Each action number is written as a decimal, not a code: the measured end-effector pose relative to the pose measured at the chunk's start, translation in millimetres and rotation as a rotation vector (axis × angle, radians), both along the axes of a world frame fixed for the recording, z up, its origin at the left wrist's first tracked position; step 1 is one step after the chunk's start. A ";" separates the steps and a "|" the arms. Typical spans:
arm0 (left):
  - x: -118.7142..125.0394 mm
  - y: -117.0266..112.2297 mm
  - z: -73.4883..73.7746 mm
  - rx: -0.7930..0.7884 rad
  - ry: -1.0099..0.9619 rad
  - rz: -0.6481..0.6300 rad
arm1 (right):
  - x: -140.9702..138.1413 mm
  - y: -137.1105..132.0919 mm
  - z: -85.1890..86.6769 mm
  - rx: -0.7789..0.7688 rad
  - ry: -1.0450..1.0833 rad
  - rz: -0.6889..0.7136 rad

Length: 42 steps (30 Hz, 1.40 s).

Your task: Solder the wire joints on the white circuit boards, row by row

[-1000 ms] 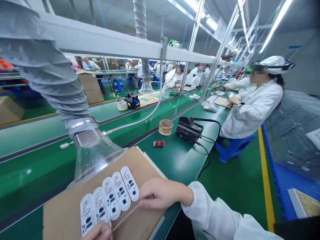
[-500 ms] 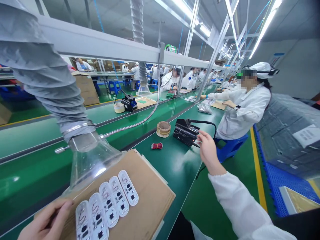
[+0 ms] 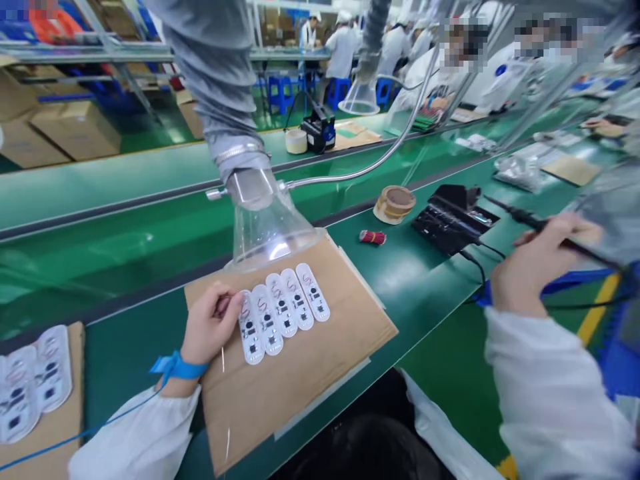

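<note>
My right hand point(image 3: 545, 257) is closed round a soldering iron point(image 3: 525, 217), its tip pointing left over the black soldering station point(image 3: 453, 217). My left hand point(image 3: 213, 317) rests at the left end of a row of white oval casings point(image 3: 283, 305). Its fingers are curled together, and what they hold, if anything, is hidden. Small circuit boards and thin wires show in each casing. The row lies on a brown cardboard sheet point(image 3: 300, 393). A blue wrist strap point(image 3: 183, 367) circles my left wrist.
A clear fume hood point(image 3: 270, 227) on a grey duct hangs above the cardboard's far edge. Beyond it lie a red wire bundle point(image 3: 373, 237) and a tape roll point(image 3: 395, 204). More white casings point(image 3: 54, 368) sit at far left. Co-workers sit along the line.
My right hand has left the soldering station's side and now holds the soldering iron raised to its right. The view has swung left and down. My left hand stays beside the casings.
</note>
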<state>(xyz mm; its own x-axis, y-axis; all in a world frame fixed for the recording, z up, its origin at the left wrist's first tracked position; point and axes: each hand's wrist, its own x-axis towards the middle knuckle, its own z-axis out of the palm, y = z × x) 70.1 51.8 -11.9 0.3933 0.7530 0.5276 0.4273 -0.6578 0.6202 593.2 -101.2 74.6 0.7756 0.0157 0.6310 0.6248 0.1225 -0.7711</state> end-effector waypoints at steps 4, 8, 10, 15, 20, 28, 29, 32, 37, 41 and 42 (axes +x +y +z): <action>4.5 -4.3 0.5 0.069 -0.024 -0.041 | -113.7 0.4 -53.6 -0.249 0.074 0.561; 5.8 -7.1 0.3 0.092 -0.074 -0.070 | -186.9 17.8 -81.5 -0.398 0.110 0.839; 5.7 -7.4 0.4 0.079 -0.079 -0.069 | -195.8 24.4 -88.9 -0.382 0.110 0.808; 3.6 -6.8 1.1 0.078 -0.014 -0.091 | -186.9 23.3 -103.3 -0.325 0.072 0.897; 3.4 -7.3 2.8 0.072 0.016 -0.085 | -182.5 18.3 -106.4 -0.432 0.108 0.925; 3.4 -8.2 4.8 0.048 0.036 -0.094 | -182.5 17.8 -101.7 -0.518 0.098 0.955; 3.5 -8.3 5.2 0.047 0.037 -0.093 | -182.7 17.8 -101.2 -0.519 0.088 0.957; 3.8 -8.6 5.8 0.037 0.043 -0.096 | -183.3 17.8 -100.1 -0.514 0.061 0.964; 5.1 -8.3 5.3 0.007 0.082 -0.101 | -183.7 18.6 -99.4 -0.495 0.047 0.975; 6.2 -7.9 5.5 -0.009 0.105 -0.114 | -183.6 19.9 -99.5 -0.475 0.063 0.990; 6.2 -8.1 5.8 -0.008 0.100 -0.108 | -183.6 20.4 -99.6 -0.463 0.078 0.985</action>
<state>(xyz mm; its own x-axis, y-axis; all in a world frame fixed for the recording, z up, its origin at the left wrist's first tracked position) 76.3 43.8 -6.1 0.5229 0.7074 0.4755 0.4141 -0.6985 0.5837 409.6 -80.8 -25.0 0.3305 0.8751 0.3534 0.3586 0.2299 -0.9047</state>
